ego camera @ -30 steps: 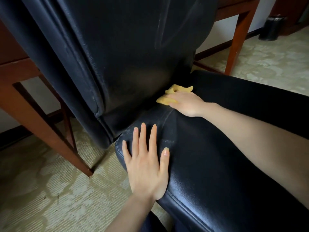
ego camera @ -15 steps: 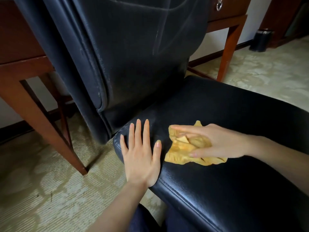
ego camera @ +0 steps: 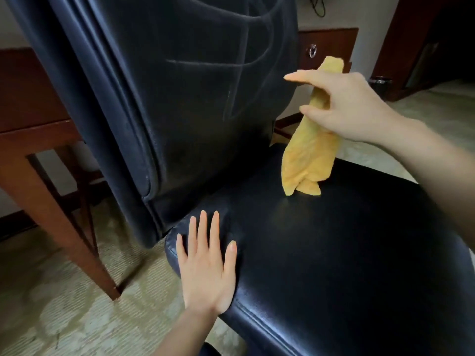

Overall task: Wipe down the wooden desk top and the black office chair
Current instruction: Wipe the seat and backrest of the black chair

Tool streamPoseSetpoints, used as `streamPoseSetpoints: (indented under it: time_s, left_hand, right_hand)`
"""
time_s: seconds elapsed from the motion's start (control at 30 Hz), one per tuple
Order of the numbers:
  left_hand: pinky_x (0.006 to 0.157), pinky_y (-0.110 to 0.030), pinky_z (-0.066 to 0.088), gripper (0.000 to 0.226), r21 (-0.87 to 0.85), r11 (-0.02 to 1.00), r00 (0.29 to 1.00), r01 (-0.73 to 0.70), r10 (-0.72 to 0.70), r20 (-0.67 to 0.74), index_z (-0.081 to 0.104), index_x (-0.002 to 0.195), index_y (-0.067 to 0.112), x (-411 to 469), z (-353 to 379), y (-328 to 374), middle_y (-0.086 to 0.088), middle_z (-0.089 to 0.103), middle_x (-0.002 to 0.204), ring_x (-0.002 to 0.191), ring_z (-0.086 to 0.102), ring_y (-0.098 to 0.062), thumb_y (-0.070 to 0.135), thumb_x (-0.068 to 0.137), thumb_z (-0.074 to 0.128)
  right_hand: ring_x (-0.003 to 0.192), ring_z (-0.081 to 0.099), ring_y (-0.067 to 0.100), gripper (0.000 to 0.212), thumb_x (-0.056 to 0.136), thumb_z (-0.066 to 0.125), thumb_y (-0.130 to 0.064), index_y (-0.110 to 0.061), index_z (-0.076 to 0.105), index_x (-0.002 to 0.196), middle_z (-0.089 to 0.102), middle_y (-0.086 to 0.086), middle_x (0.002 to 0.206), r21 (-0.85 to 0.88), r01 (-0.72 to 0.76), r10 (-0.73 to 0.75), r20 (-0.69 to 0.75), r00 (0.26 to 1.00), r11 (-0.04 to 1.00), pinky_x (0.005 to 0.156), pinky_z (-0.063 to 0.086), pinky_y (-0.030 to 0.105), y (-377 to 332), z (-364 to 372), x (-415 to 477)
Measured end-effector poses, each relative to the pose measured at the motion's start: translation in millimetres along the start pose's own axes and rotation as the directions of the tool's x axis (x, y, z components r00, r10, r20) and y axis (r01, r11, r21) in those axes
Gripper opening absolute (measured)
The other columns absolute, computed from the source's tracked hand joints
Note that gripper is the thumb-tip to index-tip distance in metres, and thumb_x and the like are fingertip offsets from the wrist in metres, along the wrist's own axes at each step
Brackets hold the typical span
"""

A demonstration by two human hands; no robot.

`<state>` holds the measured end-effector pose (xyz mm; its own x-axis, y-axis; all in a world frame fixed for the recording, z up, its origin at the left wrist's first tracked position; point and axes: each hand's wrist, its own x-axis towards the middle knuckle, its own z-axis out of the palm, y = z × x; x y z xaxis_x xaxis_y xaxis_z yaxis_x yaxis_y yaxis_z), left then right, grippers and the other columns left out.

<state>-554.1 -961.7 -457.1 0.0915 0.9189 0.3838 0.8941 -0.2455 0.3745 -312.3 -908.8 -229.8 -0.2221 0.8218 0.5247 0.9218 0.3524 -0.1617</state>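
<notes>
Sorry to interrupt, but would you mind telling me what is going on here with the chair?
A person is cleaning a black office chair. The right hand holds a yellow cloth lifted off the seat, hanging down with its lower end just at the leather. The left hand lies flat on the seat's near corner, steadying it. The wooden desk stands behind.

Left hand (ego camera: 207, 263) lower centre, palm down, fingers spread flat, forearm entering from bottom edge. Right hand (ego camera: 344, 106) upper right, raised, fingers pinched closed, index extended left, forearm from right edge.
</notes>
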Motion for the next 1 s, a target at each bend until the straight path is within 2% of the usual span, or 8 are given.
streamPoseSetpoints:
  time_s: [0.1,0.2,0.3,0.43,0.57,0.67,0.8,1.0]
  left_hand:
    - [0.116,-0.040,0.000,0.068,-0.013,1.000,1.000,-0.002,0.002,-0.010,0.022,0.149,0.021,0.8,-0.4,0.4,0.000,0.018,0.157,0.146,0.007,-0.017,0.052,0.091,0.009]
    - [0.116,-0.041,0.002,0.067,-0.023,1.000,1.000,-0.005,0.005,-0.016,0.027,0.148,0.020,1.2,-0.5,1.1,-0.001,0.021,0.156,0.146,0.009,-0.018,0.051,0.091,0.010]
    - [0.116,-0.040,0.000,0.068,-0.030,1.000,1.000,-0.005,0.005,-0.016,0.026,0.148,0.021,1.1,-1.1,0.9,0.000,0.018,0.157,0.146,0.007,-0.016,0.052,0.090,0.009]
    - [0.116,-0.036,-0.007,0.070,-0.015,1.000,1.000,-0.002,0.002,-0.009,0.021,0.150,0.024,-0.3,-0.7,0.1,0.004,0.012,0.158,0.146,-0.002,-0.012,0.054,0.089,0.003]
    - [0.116,-0.036,-0.006,0.069,-0.024,1.000,1.000,-0.004,0.004,-0.015,0.025,0.149,0.023,0.2,-2.0,2.0,0.003,0.015,0.158,0.146,0.001,-0.013,0.053,0.090,0.006]
    - [0.116,-0.037,-0.003,0.067,-0.035,0.999,1.000,-0.002,0.002,-0.021,0.028,0.148,0.022,0.1,-1.8,2.3,0.002,0.018,0.157,0.146,0.004,-0.014,0.052,0.091,0.008]
    - [0.117,-0.039,-0.001,0.067,-0.039,0.999,1.000,0.003,-0.004,-0.028,0.028,0.148,0.020,1.3,-0.1,1.5,0.002,0.020,0.157,0.146,0.006,-0.015,0.051,0.091,0.009]
    - [0.117,-0.041,0.004,0.065,-0.046,0.999,0.999,-0.012,0.010,-0.033,0.032,0.147,0.017,1.0,-0.1,-0.4,0.000,0.023,0.155,0.146,0.011,-0.017,0.048,0.093,0.012]
  right_hand:
    - [0.102,0.059,0.002,0.050,0.089,0.061,-0.019,-0.033,0.048,0.135,0.058,-0.015,0.125,0.126,0.000,-0.014,0.110,0.994,0.992,0.084,0.036,0.003,-13.7,10.3,-15.3]
    - [0.098,0.053,-0.020,0.047,0.088,0.063,-0.011,-0.027,0.053,0.131,0.058,-0.042,0.099,0.410,0.005,-0.129,0.277,0.952,0.912,0.085,0.038,-0.001,-24.3,32.6,-41.4]
    - [0.120,0.046,-0.012,0.048,0.088,0.062,-0.008,-0.035,0.054,0.127,0.057,-0.028,0.124,0.566,-0.082,-0.152,0.355,0.923,0.820,0.100,0.036,0.008,-14.2,57.5,-53.6]
    - [0.138,0.024,-0.002,0.046,0.091,0.061,-0.019,-0.033,0.049,0.133,0.043,-0.009,0.145,0.263,-0.071,-0.017,0.317,0.948,0.962,0.116,0.021,0.025,25.1,92.0,-57.5]
    - [0.146,-0.001,0.015,0.066,0.090,0.043,-0.059,-0.040,0.018,0.148,0.002,-0.009,0.159,-0.143,-0.042,0.118,0.575,0.810,0.989,0.116,0.013,0.043,54.4,130.5,-72.8]
    - [0.146,-0.002,0.016,0.066,0.091,0.041,-0.060,-0.041,0.015,0.149,-0.001,-0.008,0.159,-0.071,-0.150,0.164,0.561,0.812,0.986,0.118,0.009,0.043,57.1,154.6,-78.3]
    - [0.146,0.007,0.012,0.050,0.096,0.048,-0.040,-0.035,0.034,0.144,0.018,-0.011,0.156,0.125,-0.245,0.166,0.447,0.879,0.961,0.114,0.013,0.032,50.2,172.3,-74.8]
    - [0.141,0.017,-0.001,0.045,0.095,0.056,-0.032,-0.038,0.040,0.136,0.030,-0.023,0.144,0.293,0.001,-0.136,0.441,0.887,0.956,0.117,0.017,0.025,19.2,158.6,-101.5]
